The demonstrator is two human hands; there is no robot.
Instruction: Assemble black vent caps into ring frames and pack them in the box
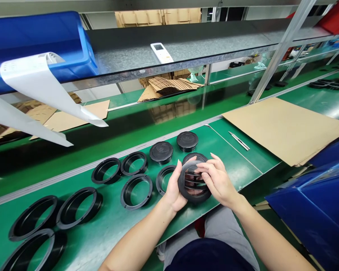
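A round black louvred vent cover [192, 183] is held upright above the near edge of the green bench [107, 229]. My left hand [173, 188] grips its left rim, thumb over the top. My right hand [219, 180] wraps the right side, fingers pressed on the slats. Just behind the held part lies another black ring [164, 177] on the bench, and a similar part [196, 156] shows partly behind my fingers.
Several black rings [136, 190] and two capped discs [161, 151] lie on the bench to the left and behind. A cardboard sheet [288, 128] and a small metal tool [238, 140] lie at the right. Blue bins [319, 207] stand at the right.
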